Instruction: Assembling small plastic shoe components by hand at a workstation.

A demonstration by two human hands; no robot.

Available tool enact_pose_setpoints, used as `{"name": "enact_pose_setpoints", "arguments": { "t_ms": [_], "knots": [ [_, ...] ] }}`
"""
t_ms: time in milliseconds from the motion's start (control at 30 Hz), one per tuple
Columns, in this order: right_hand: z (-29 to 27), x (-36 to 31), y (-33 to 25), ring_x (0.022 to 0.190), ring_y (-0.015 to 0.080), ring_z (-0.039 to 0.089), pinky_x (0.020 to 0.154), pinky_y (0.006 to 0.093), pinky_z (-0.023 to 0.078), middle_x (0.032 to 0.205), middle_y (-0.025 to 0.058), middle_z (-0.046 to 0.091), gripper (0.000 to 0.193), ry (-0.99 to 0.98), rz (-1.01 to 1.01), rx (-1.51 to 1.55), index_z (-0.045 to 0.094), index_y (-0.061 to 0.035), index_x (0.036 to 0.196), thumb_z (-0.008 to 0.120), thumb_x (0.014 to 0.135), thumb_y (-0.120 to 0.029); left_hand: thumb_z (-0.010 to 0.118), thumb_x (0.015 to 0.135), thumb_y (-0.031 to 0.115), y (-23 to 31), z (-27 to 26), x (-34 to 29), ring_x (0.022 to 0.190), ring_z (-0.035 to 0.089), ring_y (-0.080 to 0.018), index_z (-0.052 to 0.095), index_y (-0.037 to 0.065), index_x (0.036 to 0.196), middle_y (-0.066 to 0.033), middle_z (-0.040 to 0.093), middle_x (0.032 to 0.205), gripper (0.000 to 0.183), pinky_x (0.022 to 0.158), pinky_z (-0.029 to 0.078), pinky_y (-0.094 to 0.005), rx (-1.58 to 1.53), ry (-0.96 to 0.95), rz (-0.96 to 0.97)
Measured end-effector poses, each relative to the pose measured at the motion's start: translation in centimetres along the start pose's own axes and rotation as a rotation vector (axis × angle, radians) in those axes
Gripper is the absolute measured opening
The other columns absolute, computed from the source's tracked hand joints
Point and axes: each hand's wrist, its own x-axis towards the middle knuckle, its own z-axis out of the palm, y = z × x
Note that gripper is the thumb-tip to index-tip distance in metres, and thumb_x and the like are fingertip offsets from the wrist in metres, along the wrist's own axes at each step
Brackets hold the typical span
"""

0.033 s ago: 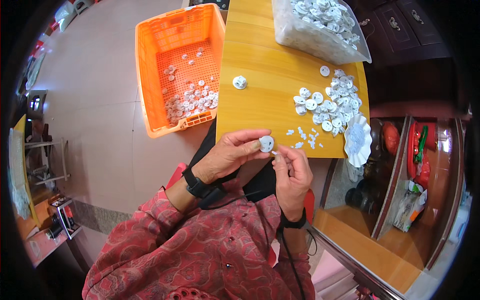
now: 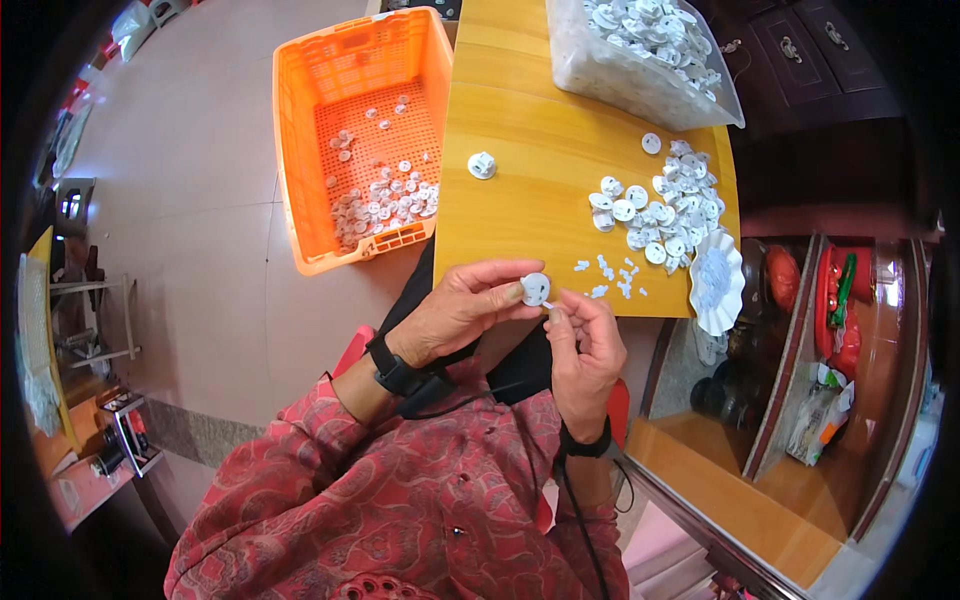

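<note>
A small round white plastic disc (image 2: 535, 289) is pinched between the thumb and fingertips of the left hand (image 2: 462, 308), just below the centre of the frame and at the near edge of the yellow wooden table (image 2: 530, 190). The right hand (image 2: 582, 345) is held just beside it, lower and to the right, with its fingers curled and its thumb and forefinger brought up to the disc's lower edge; whether something tiny is gripped between them cannot be made out from this view. A dark band is worn on each wrist.

A few small white scraps (image 2: 610, 275) are scattered on the table just above the right hand. Further up and to the right, a loose heap of similar white discs (image 2: 660, 215) is spread out, with a white frilled paper dish (image 2: 716, 280) at the table's right edge. A single white piece (image 2: 482, 165) lies apart, near the table's left edge. A clear plastic bag (image 2: 640, 60) filled with more discs is seen at the upper right. An orange plastic crate (image 2: 330, 100), upper left of centre, stands on the floor against the table, with discs strewn over its bottom.
</note>
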Motion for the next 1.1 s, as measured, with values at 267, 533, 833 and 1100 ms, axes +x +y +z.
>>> {"name": "enact_pose_setpoints", "arguments": {
  "t_ms": [267, 533, 833, 1100],
  "knots": [
    [1.4, 0.0, -0.1, 0.073, 0.0126, 0.066, 0.067, 0.0264, 0.054, 0.086, 0.01, 0.07, 0.024, 0.126, 0.023, -0.011, 0.062, 0.0021, 0.108, 0.069, 0.086, 0.0, 0.062, 0.095, 0.008, -0.1, -0.2, -0.1, 0.118, 0.059, -0.0223, 0.055, -0.001, 0.132, -0.0133, 0.059, 0.128, 0.038, 0.102, 0.051, -0.0379, 0.011, 0.02, -0.009],
    [1.6, -0.1, -0.7, 0.08, 0.01, 0.064, 0.073, 0.0232, 0.053, 0.091, 0.0096, 0.068, 0.026, 0.091, 0.078, 0.003, 0.059, 0.0056, 0.11, 0.069, 0.088, 0.0, 0.064, 0.093, 0.006, -0.1, -0.2, -0.1, 0.117, 0.06, -0.0222, 0.054, -0.001, 0.132, -0.0136, 0.061, 0.127, 0.041, 0.102, 0.051, -0.0377, 0.018, 0.016, -0.008],
    [2.0, -0.1, -0.5, 0.073, 0.0117, 0.066, 0.065, 0.0245, 0.054, 0.086, 0.0113, 0.07, 0.024, 0.146, 0.109, 0.021, 0.061, 0.0041, 0.107, 0.069, 0.085, 0.001, 0.065, 0.091, 0.0, -0.3, -0.4, 0.0, 0.116, 0.06, -0.0213, 0.055, -0.002, 0.13, -0.0134, 0.061, 0.125, 0.041, 0.103, 0.047, -0.0353, 0.063, -0.04, 0.032],
    [2.3, -0.1, -1.0, 0.072, 0.0098, 0.064, 0.063, 0.0231, 0.052, 0.086, 0.0103, 0.07, 0.022, 0.177, 0.138, 0.052, 0.06, 0.0045, 0.104, 0.068, 0.085, 0.001, 0.065, 0.087, -0.007, -0.5, -0.3, 0.1, 0.117, 0.058, -0.0207, 0.058, -0.001, 0.123, -0.0119, 0.062, 0.122, 0.037, 0.103, 0.047, -0.035, 0.057, -0.043, 0.067]
  ]
}}
